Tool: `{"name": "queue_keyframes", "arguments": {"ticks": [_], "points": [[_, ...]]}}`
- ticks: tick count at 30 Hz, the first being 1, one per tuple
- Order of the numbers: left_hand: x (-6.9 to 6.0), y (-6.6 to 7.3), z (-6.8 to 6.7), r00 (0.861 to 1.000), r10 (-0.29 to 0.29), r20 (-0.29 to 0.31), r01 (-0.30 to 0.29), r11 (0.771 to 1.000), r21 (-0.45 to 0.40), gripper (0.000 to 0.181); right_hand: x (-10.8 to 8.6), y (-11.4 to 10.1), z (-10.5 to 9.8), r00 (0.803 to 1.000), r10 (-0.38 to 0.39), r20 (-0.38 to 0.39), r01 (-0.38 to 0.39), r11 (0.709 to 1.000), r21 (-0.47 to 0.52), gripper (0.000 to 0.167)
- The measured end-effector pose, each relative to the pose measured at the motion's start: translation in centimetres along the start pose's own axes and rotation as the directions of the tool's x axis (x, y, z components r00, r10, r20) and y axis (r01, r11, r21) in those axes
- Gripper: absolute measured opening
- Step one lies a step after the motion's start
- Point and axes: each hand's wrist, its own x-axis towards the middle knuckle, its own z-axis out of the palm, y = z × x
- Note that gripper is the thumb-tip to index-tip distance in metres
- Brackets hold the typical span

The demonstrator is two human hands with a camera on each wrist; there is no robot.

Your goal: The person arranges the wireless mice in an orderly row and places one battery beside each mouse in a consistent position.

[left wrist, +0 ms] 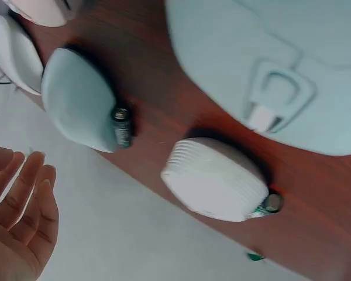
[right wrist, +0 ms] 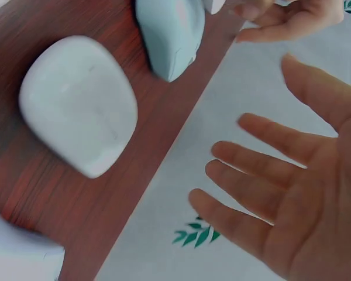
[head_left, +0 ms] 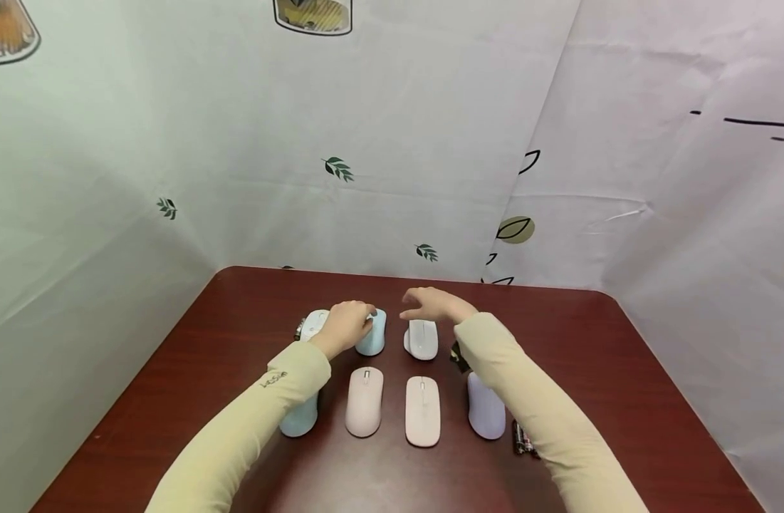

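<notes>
My left hand [head_left: 348, 324] is over the table between a white mouse [head_left: 312, 324] and a light blue mouse [head_left: 374, 340]. The left wrist view shows its fingers loosely bent, holding nothing; a battery [left wrist: 121, 126] lies against a light blue mouse [left wrist: 76, 99], and another battery [left wrist: 272, 202] touches a ribbed white mouse [left wrist: 216, 178]. My right hand [head_left: 433, 304] hovers just behind a white mouse [head_left: 421, 340]. Seen in the right wrist view, the right hand [right wrist: 292, 181] has spread fingers and an empty palm, beside a white mouse [right wrist: 79, 105].
In the front row are a light blue mouse [head_left: 299, 419], a pinkish mouse [head_left: 364, 402], a pale pink mouse [head_left: 423, 413] and a purple mouse [head_left: 485, 410]. Several batteries [head_left: 523, 438] lie right of the purple one. A dark item [head_left: 458, 358] is partly under the right sleeve.
</notes>
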Motion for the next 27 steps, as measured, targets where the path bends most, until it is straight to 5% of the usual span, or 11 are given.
{"name": "queue_keyframes", "arguments": {"ticks": [7,14,21,27], "points": [[-0.1,2.8,-0.4,0.984,0.162,-0.073,-0.163,0.987,-0.002,0.014,-2.7,1.9,-0.3,0.981,-0.084,-0.173,0.085,0.996,-0.002,0.037],[-1.0,5.5,-0.8,0.915,0.384,-0.124,-0.372,0.922,0.11,0.005,-5.5,3.5,-0.8,0.952,-0.106,-0.286,0.126,0.991,0.052,0.033],[-1.2,8.0,-0.9,0.875,0.463,-0.144,-0.44,0.883,0.165,0.004,-7.7,6.5,-0.7,0.937,-0.051,-0.345,0.084,0.993,0.082,0.031],[-1.2,11.1,-0.7,0.853,0.503,-0.137,-0.484,0.862,0.154,0.006,-9.2,8.6,0.0,0.924,-0.017,-0.381,0.058,0.994,0.096,0.03]]}}
